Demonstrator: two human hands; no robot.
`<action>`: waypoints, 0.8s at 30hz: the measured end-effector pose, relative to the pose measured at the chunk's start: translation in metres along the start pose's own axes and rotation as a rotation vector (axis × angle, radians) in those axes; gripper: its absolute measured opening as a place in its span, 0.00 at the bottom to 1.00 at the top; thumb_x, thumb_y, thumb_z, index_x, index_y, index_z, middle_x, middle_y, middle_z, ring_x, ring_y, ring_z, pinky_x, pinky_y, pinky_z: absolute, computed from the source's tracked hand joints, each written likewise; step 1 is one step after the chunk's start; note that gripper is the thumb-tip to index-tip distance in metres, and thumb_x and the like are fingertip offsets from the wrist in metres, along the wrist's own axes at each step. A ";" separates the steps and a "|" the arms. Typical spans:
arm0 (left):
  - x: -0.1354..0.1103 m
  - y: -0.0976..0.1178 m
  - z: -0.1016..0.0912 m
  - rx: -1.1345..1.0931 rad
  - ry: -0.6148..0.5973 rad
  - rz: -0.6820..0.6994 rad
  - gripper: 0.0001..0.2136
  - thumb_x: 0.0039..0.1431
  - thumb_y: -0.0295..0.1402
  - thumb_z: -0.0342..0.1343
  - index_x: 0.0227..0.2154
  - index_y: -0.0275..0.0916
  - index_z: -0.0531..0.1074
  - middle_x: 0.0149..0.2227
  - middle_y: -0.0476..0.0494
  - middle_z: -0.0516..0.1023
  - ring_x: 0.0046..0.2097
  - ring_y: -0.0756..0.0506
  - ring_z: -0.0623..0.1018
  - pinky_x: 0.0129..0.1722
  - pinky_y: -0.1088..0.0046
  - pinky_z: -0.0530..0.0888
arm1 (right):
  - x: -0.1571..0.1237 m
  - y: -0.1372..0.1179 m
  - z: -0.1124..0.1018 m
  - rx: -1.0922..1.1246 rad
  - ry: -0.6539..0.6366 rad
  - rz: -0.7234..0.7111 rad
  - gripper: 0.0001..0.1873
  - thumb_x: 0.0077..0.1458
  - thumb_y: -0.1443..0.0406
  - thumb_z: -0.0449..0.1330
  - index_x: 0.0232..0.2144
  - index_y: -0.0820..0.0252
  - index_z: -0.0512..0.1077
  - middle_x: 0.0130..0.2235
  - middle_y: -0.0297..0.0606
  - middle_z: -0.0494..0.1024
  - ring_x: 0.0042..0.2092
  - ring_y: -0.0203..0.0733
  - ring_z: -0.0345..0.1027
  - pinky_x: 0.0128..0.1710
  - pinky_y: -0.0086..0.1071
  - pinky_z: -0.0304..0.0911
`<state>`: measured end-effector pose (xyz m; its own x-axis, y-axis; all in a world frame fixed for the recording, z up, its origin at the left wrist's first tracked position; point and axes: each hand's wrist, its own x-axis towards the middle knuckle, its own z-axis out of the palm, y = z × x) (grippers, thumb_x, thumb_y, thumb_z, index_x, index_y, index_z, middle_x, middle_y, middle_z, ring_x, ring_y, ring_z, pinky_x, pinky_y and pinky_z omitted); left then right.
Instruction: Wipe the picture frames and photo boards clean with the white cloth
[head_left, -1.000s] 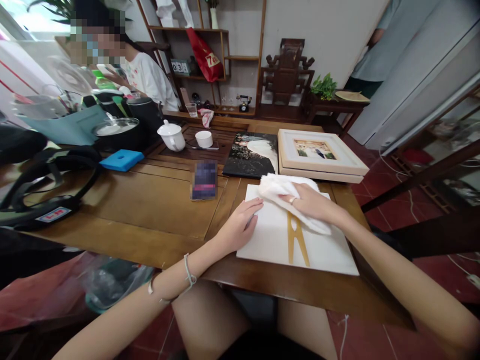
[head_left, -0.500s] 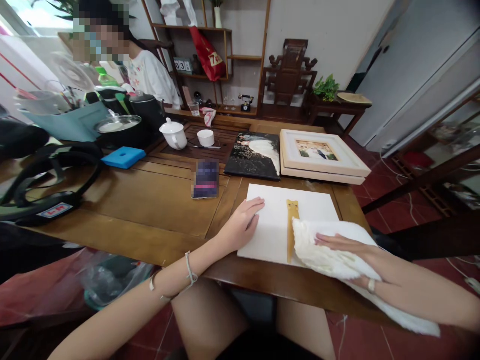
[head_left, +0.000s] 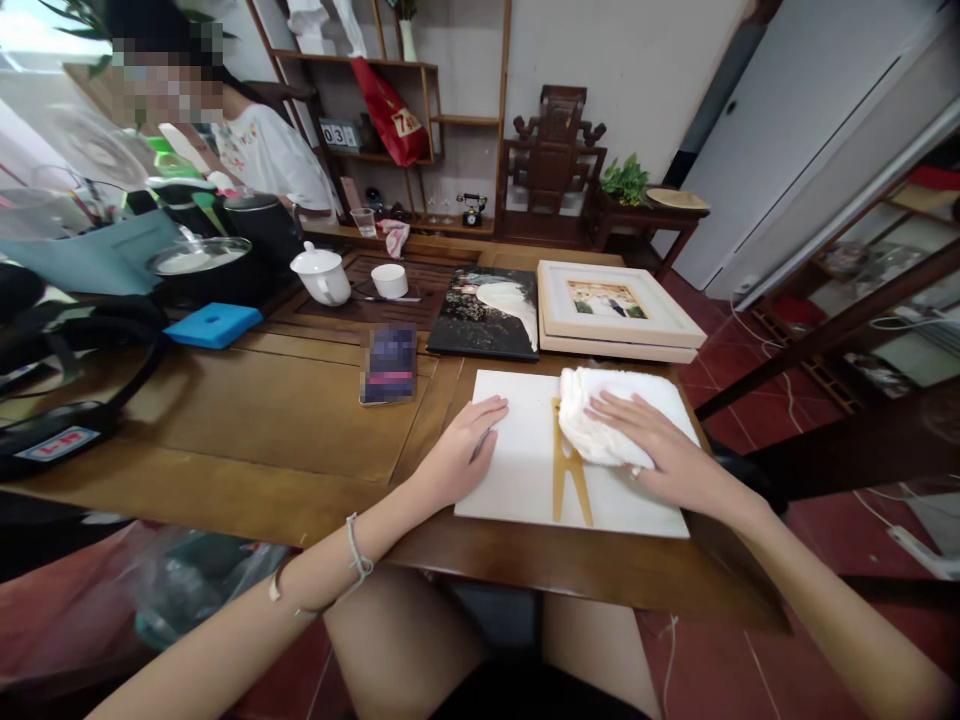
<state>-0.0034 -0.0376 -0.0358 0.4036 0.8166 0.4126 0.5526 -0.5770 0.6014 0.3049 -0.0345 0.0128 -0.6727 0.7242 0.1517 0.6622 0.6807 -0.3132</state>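
Observation:
A white board [head_left: 510, 480] lies flat near the table's front edge. Fixed along its middle is a tan stand piece [head_left: 558, 480] with two splayed legs, its upper part partly under cloth. My left hand [head_left: 461, 450] rests on the board's left side, fingers stretched out and holding nothing. On the right half, my right hand [head_left: 667, 450] presses a bunched white towel [head_left: 589, 405] against the board and the edge of the stand. The towel hides the board's upper right part.
Behind the board lie a black photo panel [head_left: 454, 325] and pale picture frames [head_left: 675, 330]. Farther left are a phone [head_left: 388, 368], a white cup [head_left: 389, 281], a lidded white pot [head_left: 322, 278], a blue sponge block [head_left: 212, 325] and black headphones [head_left: 135, 385]. Another person [head_left: 262, 150] sits at far left.
My right hand has slid the towel up and away over the board. The towel has drawn in from the right edge, and the stand's two legs now show. My left hand stays on the board.

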 end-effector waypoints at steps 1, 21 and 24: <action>0.000 0.000 0.000 0.005 -0.003 0.000 0.18 0.64 0.25 0.44 0.54 0.33 0.69 0.58 0.32 0.71 0.62 0.39 0.68 0.64 0.50 0.64 | -0.011 -0.012 -0.003 0.006 -0.044 -0.008 0.45 0.45 0.73 0.53 0.66 0.51 0.51 0.68 0.36 0.53 0.68 0.49 0.42 0.66 0.58 0.39; 0.001 0.001 -0.001 -0.002 -0.004 -0.008 0.17 0.64 0.26 0.45 0.54 0.33 0.69 0.58 0.33 0.71 0.62 0.40 0.68 0.64 0.52 0.64 | 0.034 -0.002 0.009 0.141 0.155 0.275 0.30 0.58 0.60 0.54 0.62 0.55 0.61 0.64 0.43 0.62 0.67 0.53 0.48 0.65 0.58 0.44; 0.001 0.000 -0.001 -0.001 0.003 0.006 0.18 0.64 0.25 0.44 0.54 0.33 0.69 0.58 0.32 0.71 0.62 0.39 0.68 0.63 0.51 0.65 | 0.030 -0.029 0.019 0.097 0.156 0.194 0.30 0.57 0.64 0.52 0.62 0.57 0.60 0.64 0.46 0.62 0.67 0.52 0.49 0.65 0.59 0.42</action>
<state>-0.0032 -0.0369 -0.0346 0.4045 0.8134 0.4181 0.5494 -0.5816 0.5999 0.2594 -0.0349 0.0080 -0.4721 0.8535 0.2207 0.7338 0.5191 -0.4382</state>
